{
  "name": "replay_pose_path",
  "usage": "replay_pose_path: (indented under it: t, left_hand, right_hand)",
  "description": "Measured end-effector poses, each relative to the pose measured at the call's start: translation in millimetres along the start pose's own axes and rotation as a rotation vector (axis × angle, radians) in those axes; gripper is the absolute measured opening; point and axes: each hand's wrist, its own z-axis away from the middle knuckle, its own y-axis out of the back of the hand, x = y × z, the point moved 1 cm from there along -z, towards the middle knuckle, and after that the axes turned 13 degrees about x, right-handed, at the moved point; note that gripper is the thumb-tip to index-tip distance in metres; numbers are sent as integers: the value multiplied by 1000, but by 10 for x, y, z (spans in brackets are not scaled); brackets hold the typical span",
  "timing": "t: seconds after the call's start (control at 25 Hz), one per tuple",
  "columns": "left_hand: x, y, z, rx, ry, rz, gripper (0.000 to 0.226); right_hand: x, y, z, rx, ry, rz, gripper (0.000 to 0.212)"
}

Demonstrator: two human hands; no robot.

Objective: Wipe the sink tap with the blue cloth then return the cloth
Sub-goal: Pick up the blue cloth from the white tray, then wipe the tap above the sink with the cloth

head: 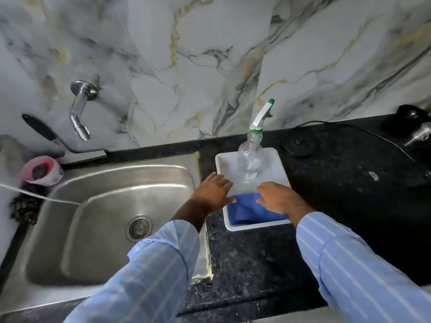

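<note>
The blue cloth (250,209) lies folded in the near half of a white tray (250,226) on the black counter, right of the sink. My left hand (215,192) rests flat over the tray's left rim, fingers spread, thumb at the cloth's left edge. My right hand (278,197) lies palm down on the cloth's right part, fingers apart. Neither hand is closed around the cloth. The chrome tap (80,113) sticks out of the marble wall above the steel sink (93,217), far left of both hands.
A clear spray bottle (250,159) with a white and green trigger stands in the tray's far half. A black-handled squeegee (53,138) leans behind the sink, a pink cup (42,171) and a dark scrubber (24,209) at its left. A black cable (363,134) crosses the counter.
</note>
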Motion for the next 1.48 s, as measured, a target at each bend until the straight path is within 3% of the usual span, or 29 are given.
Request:
replay_pose_path:
  t: [0.16, 0.24, 0.44, 0.56, 0.72, 1.2, 1.32, 1.4, 1.48]
  left_hand:
    - [310, -384, -183, -151, -24, -141, 51]
    - [435, -499, -221, -213, 55, -159, 42]
    - [576, -466, -330, -167, 90, -151, 28]
    - [530, -268, -374, -160, 40, 6, 26]
    - [348, 209, -338, -213, 181, 331, 27]
    - [-769, 2251, -42, 262, 257, 390, 27]
    - [-1179, 2666, 181, 422, 320, 413, 28]
    - [-1475, 2877, 358, 537, 399, 469, 26]
    - [-1793, 3042, 544, 656, 504, 623, 24]
  right_hand:
    - [209, -291, -64, -25, -73, 16, 49]
    - [249, -398, -105, -9, -70, 36, 46]
    - [257, -370, -193, -6, -43, 131, 38]
    - [259, -221, -208, -140, -54, 136, 36]
    - [188, 225, -162, -201, -36, 122, 35]
    - [-732, 2433, -86, 201, 93, 126, 31]
    - [-1064, 2867, -177, 326, 147, 37, 22]
    - [-1306, 3079, -288, 415, 189, -64, 3]
    - [-1559, 3226, -442, 509, 213, -223, 8]
